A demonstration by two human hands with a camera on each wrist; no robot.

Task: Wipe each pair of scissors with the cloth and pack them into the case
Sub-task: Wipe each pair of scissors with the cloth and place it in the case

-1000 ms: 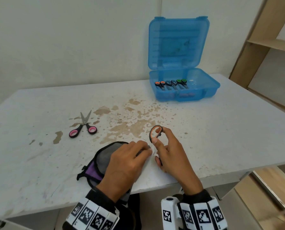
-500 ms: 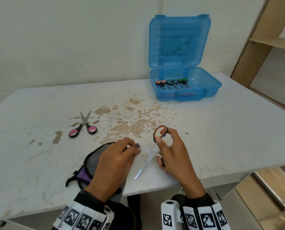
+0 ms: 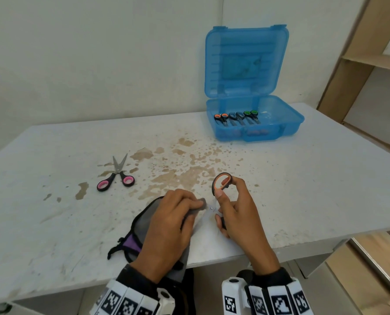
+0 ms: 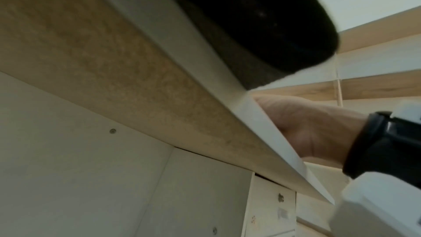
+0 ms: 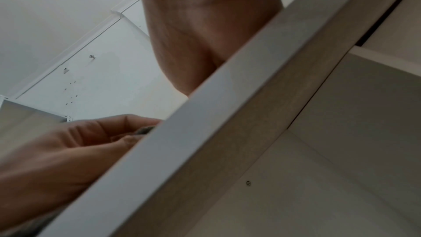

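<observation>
At the table's near edge my right hand grips an orange-handled pair of scissors, one finger through the upper loop. My left hand pinches the grey cloth around the blades, which are mostly hidden under it. A pink-handled pair of scissors lies on the table to the left. At the back right stands the open blue case with three pairs of scissors side by side in it. The wrist views show only the table's underside, my right palm and my left hand on a bit of cloth.
The white table carries brown stains in the middle. The cloth's black-and-purple edge hangs at the front edge. A wooden shelf unit stands at the right, close to the case.
My left hand, having drawn the cloth back along the blades toward me and bared their tips, has pushed it forward again up to the pivot. My right hand has kept its grip, shifting slightly.
</observation>
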